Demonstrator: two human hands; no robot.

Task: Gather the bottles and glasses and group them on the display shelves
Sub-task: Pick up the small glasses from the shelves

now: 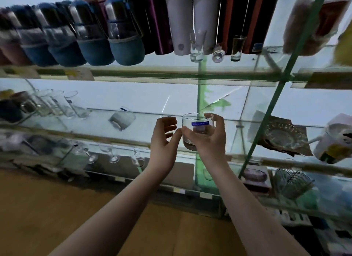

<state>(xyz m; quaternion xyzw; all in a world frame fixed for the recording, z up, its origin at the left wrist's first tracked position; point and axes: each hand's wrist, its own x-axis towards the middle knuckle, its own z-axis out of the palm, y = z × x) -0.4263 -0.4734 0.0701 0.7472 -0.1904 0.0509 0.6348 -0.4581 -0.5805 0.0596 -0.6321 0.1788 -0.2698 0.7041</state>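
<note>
In the head view, the right hand (207, 141) holds a short glass (198, 130) with a blue label. Its fingers are curled round the lower part from the front and its thumb lies at the rim on the far side. The short glass is upright, in front of the edge of the middle glass shelf (266, 120), and whether it rests on the shelf I cannot tell.

The left hand (163, 141) is just beside the right one and holds nothing. Its fingers are loosely bent and a little spread. Its thumb tip reaches the side of the short glass, but I cannot tell if it touches.

To the left of the left hand, on the same shelf, a tumbler (122, 117) stands apart, and further left is a row of tall glasses (62, 103). Below the left hand, on the lower shelf, stand some stemmed glasses (112, 154).

Above both hands, on the upper shelf, are bottles in blue sleeves (125, 36), tall white flasks (179, 27) and small shot glasses (197, 46).

To the right of the right hand lie a patterned glass dish (282, 135) and, further right, a white mug (335, 141). Lower on that side is a wire basket (291, 183). Under the forearms is a wooden floor (57, 208).
</note>
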